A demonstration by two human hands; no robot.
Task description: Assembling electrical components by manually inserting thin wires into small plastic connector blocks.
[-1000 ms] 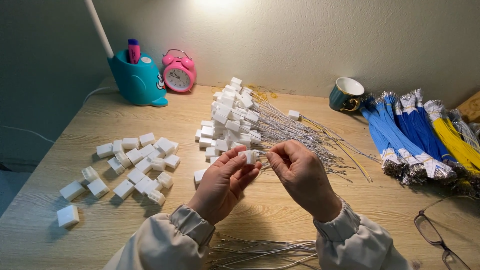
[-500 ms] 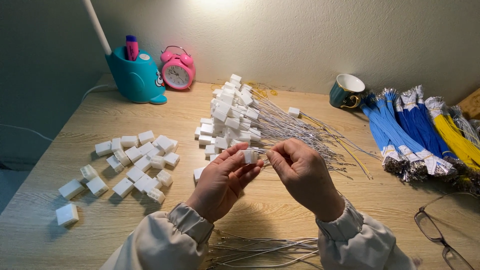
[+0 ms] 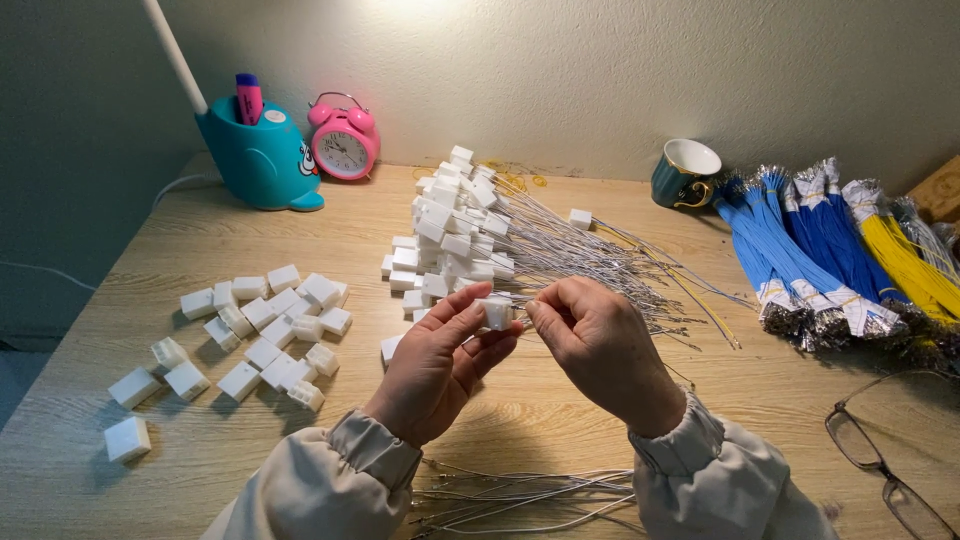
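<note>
My left hand point(image 3: 438, 362) pinches a small white plastic connector point(image 3: 495, 312) between thumb and fingers at the middle of the wooden table point(image 3: 240, 440). My right hand point(image 3: 598, 346) is closed right beside it, its fingertips at the connector's right side, pinching something thin that I cannot make out. Behind the hands lies a heap of white connectors with thin grey wires attached point(image 3: 500, 235). Loose grey wires point(image 3: 520, 495) lie by my wrists near the front edge.
Several loose white connectors point(image 3: 255, 330) are scattered at the left. A teal pen holder point(image 3: 258, 155) and pink alarm clock point(image 3: 343, 143) stand at the back left. A teal cup point(image 3: 684, 174), blue wire bundles point(image 3: 790, 250), yellow wire bundles point(image 3: 900, 255) and eyeglasses point(image 3: 880, 465) are at the right.
Both hands stay close together on the connector; the fingers have shifted only slightly and the connector sits a little lower.
</note>
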